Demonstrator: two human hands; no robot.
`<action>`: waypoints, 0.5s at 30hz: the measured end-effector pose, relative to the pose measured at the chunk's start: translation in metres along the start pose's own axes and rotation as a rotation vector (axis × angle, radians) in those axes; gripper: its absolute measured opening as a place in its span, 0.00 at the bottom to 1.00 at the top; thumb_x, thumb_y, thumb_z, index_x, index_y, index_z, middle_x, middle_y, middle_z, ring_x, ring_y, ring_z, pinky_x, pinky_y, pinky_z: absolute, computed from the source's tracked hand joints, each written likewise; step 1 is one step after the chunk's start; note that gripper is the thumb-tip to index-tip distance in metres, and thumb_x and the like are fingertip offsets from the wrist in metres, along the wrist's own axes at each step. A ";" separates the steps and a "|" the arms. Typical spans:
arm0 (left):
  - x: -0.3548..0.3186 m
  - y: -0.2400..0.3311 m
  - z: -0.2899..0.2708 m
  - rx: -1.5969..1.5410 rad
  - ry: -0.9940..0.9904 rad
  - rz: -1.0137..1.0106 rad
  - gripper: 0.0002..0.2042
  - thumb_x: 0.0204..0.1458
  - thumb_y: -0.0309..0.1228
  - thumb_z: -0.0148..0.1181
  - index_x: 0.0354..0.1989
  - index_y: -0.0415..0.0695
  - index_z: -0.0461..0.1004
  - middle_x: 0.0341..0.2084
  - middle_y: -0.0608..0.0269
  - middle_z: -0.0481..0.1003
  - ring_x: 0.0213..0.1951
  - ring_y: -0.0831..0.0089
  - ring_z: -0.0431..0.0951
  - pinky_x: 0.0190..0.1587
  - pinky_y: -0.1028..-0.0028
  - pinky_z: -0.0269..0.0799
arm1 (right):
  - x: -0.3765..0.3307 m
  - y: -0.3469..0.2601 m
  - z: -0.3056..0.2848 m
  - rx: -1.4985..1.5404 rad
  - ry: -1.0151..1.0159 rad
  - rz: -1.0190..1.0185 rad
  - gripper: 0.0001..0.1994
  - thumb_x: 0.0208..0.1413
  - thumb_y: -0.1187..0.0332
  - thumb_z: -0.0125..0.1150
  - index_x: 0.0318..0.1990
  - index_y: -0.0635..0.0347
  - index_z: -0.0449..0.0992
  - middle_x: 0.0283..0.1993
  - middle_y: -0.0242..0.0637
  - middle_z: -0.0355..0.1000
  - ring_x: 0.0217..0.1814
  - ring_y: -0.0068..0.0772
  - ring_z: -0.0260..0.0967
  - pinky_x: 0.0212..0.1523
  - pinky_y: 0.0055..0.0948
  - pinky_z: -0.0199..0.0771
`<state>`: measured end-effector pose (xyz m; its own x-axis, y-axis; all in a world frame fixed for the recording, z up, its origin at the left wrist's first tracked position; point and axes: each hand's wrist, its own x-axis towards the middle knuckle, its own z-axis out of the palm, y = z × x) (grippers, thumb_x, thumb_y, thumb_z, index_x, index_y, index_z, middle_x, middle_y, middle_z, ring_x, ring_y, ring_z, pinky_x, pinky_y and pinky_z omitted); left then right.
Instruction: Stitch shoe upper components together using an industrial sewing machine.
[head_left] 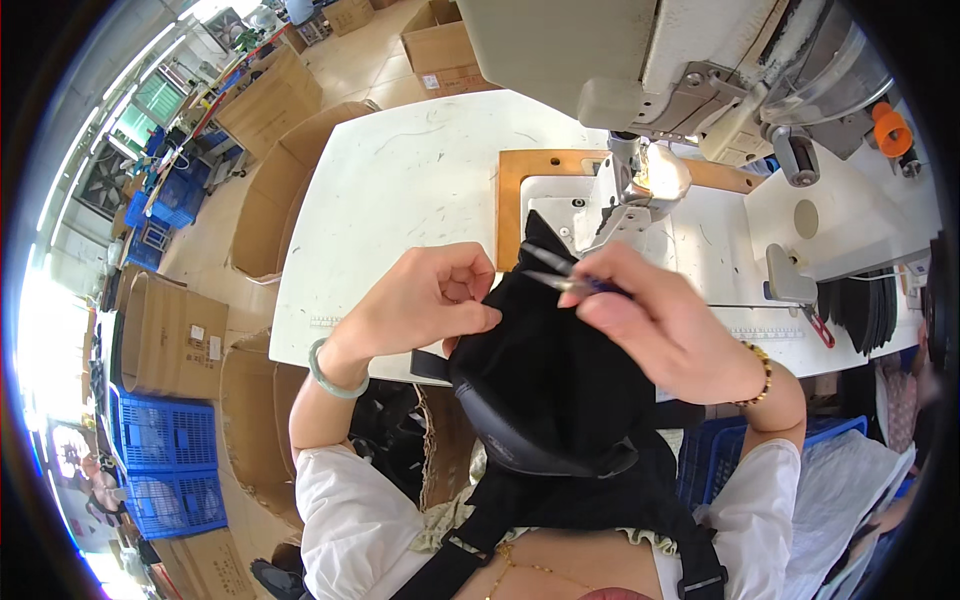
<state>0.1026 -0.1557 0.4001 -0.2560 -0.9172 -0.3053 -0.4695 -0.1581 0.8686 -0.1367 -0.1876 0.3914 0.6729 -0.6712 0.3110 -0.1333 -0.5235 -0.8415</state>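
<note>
A black fabric piece (545, 350) with a smooth, curved, leather-like panel (510, 430) lies in front of me, over the table's near edge. Its narrow tip reaches up toward the sewing machine's needle area (625, 195). My left hand (435, 300) is closed at the left edge of the piece, with thumb and curled fingers pinched on it. In my right hand (660, 320) are small thread snips (550, 268), their pointed metal blades slightly apart over the upper part of the black fabric. My right fingers cover most of the handle.
The sewing machine head (640, 60) overhangs the white table (390, 180) at the far right. Red-handled scissors (820, 328) and a stack of black pieces (862, 305) are at the right. Cardboard boxes (175, 335) and blue crates (170, 435) stand at the left.
</note>
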 end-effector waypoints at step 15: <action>0.028 -0.049 -0.008 -0.563 -0.113 0.246 0.06 0.40 0.23 0.55 0.28 0.36 0.68 0.21 0.70 0.66 0.24 0.88 0.64 0.25 0.88 0.59 | 0.027 0.048 0.035 -0.263 -0.002 -0.090 0.17 0.48 0.60 0.59 0.41 0.56 0.64 0.22 0.35 0.64 0.22 0.35 0.65 0.22 0.28 0.64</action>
<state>0.1247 -0.1764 0.3523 -0.4020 -0.9118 -0.0831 0.1238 -0.1441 0.9818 -0.0996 -0.2123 0.3434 0.6919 -0.6149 0.3783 -0.2570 -0.6995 -0.6668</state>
